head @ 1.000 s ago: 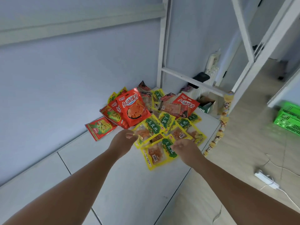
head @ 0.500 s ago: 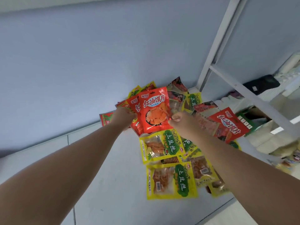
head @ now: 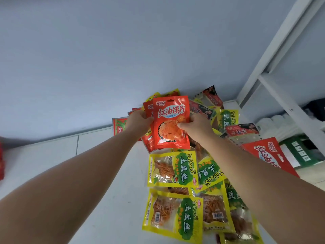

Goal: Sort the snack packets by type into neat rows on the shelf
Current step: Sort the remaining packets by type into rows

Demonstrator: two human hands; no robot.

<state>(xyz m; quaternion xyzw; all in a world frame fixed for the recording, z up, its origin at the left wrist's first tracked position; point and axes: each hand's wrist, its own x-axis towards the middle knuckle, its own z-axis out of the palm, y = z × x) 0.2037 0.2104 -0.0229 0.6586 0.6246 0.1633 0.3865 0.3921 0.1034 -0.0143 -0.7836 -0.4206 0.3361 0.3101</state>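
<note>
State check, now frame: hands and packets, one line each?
left hand: grips front red packet, left edge
right hand: pinches its right edge
front red packet: held by both hands, sealed
second red packet: tucked behind it
yellow packets: lying overlapped, unsorted
dark packets: lying in pile, unsorted

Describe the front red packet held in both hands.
The glossy red plastic snack packet shows white characters, pictured orange slices and a hang hole. It faces the camera, nearly upright, over the pile. The right hand pinches its right edge; the left hand grips its left side with a second red packet behind.
</note>
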